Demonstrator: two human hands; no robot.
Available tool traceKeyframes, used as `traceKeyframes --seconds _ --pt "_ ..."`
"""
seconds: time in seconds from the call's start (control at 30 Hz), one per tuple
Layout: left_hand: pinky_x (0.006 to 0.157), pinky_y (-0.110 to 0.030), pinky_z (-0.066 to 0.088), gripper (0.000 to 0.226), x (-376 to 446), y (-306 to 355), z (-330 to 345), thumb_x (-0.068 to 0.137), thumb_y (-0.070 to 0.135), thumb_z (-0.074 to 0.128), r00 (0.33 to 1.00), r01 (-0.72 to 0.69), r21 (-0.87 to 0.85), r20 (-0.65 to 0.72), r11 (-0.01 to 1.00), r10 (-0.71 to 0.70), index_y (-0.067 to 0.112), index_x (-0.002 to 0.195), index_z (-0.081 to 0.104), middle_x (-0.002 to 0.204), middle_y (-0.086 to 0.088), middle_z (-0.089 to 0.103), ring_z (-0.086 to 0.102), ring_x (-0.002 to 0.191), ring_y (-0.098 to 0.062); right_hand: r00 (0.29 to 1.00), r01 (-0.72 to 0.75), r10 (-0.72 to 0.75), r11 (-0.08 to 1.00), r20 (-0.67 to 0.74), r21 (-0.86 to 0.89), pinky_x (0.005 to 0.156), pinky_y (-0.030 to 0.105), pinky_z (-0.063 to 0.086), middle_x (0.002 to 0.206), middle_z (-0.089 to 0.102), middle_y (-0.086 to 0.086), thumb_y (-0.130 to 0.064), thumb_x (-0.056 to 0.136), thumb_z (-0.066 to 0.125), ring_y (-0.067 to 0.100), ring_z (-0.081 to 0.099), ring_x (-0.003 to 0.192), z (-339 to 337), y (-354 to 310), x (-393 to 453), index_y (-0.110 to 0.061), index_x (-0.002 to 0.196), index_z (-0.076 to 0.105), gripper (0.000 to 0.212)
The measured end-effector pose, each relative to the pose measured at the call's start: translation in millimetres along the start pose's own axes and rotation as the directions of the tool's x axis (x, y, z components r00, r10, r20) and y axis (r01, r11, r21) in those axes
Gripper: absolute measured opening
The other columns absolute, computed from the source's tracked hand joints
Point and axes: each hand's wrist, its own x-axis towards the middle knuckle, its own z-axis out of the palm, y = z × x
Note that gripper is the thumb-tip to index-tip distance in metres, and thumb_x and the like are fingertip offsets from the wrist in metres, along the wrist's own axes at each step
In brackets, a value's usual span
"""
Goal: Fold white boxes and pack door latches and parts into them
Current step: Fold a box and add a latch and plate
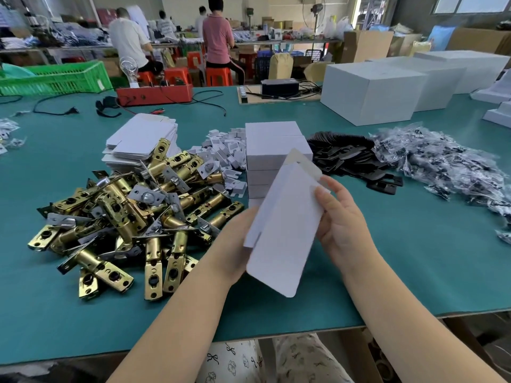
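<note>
Gripping flat white box blank w/ both hands, L & R, long axis tilted up-right.

The table wore a teal-green mat. The box blank and stacked boxes were plain white. The latches were brass-gold with silver faces, the plates black. The crate was bright green, the stools perhaps orange-red.
</note>
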Motion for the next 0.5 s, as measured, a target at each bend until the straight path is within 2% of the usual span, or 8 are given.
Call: traceKeyframes --seconds 0.03,0.07,0.1,0.17,0.23,0.33,0.43,0.5 --pt "0.068 -0.039 0.055 0.028 8 5 2 0.099 0.041 0.047 0.963 0.139 0.009 -0.236 0.99 -0.133 0.023 0.107 0.067 0.086 -0.005 0.074 0.066 0.083 -0.02 0.999 0.007 -0.007 1.0 -0.045 -0.004 0.062 0.031 0.054 0.079 0.072 -0.009 -0.021 0.087 0.062 0.009 0.065 0.066 -2 -1 1 -0.02 0.104 0.053 0.019" --pt "0.071 -0.041 0.056 0.03 19 1 -1 0.096 0.047 0.048 0.864 0.165 0.066 -0.491 0.984 -0.112 0.029 0.113 0.063 0.092 -0.008 0.074 0.066 0.083 -0.024 0.997 0.008 -0.008 1.0 -0.077 -0.008 0.061 0.032 0.055 0.074 0.07 -0.008 -0.021 0.09 0.06 0.01 0.064 0.064 -4 -1 0 -0.018 0.099 0.053 0.013" --pt "0.071 -0.043 0.057 0.03 14 3 -1 0.095 0.051 0.046 0.826 0.114 0.068 -0.56 0.991 -0.057 0.036 0.12 0.057 0.099 -0.009 0.073 0.065 0.083 -0.025 0.996 0.006 -0.007 1.0 -0.094 -0.013 0.06 0.031 0.055 0.072 0.069 -0.006 -0.021 0.091 0.059 0.01 0.064 0.063 -4 -2 -1 -0.016 0.096 0.053 0.01" --pt "0.07 -0.043 0.056 0.029 15 2 2 0.091 0.056 0.051 0.841 0.078 0.144 -0.541 0.986 0.012 0.052 0.12 0.049 0.108 -0.007 0.072 0.065 0.081 -0.022 0.996 -0.002 -0.002 0.999 -0.09 -0.042 0.055 0.028 0.055 0.07 0.068 -0.004 -0.018 0.091 0.06 0.011 0.063 0.061 -2 -2 -4 -0.015 0.093 0.054 0.007" --pt "0.071 -0.043 0.056 0.037 16 -1 6 0.083 0.057 0.058 0.851 0.133 0.255 -0.525 0.958 0.022 0.063 0.117 0.046 0.112 0.0 0.071 0.068 0.086 -0.019 0.998 -0.025 0.019 0.995 -0.064 -0.101 0.057 0.028 0.054 0.073 0.068 -0.001 -0.016 0.09 0.062 0.013 0.062 0.062 0 0 -7 -0.015 0.091 0.057 0.004" --pt "0.07 -0.037 0.059 0.04 17 -6 7 0.081 0.043 0.063 0.819 0.187 0.357 -0.571 0.915 0.056 0.047 0.119 0.053 0.1 0.009 0.071 0.07 0.087 -0.012 0.999 -0.044 0.039 0.977 -0.03 -0.211 0.068 0.036 0.053 0.082 0.068 0.006 -0.016 0.089 0.065 0.019 0.062 0.071 5 3 -9 -0.015 0.089 0.064 0.001" --pt "0.068 -0.035 0.057 0.018 19 -6 10 0.09 0.024 0.065 0.768 0.234 0.382 -0.636 0.894 0.071 0.03 0.106 0.064 0.095 0.003 0.071 0.068 0.081 -0.012 0.999 -0.034 0.027 0.961 -0.031 -0.275 0.071 0.039 0.052 0.081 0.067 0.006 -0.017 0.089 0.065 0.021 0.061 0.073 6 3 -10 -0.014 0.084 0.064 0.005" --pt "0.063 -0.033 0.053 0.012 19 -6 11 0.096 0.017 0.059 0.772 0.236 0.378 -0.633 0.895 0.063 0.024 0.101 0.066 0.086 0.003 0.071 0.066 0.075 -0.011 0.999 -0.024 0.011 0.947 -0.042 -0.321 0.069 0.038 0.05 0.077 0.064 0.004 -0.018 0.089 0.065 0.019 0.058 0.072 5 4 -9 -0.016 0.079 0.062 0.01"
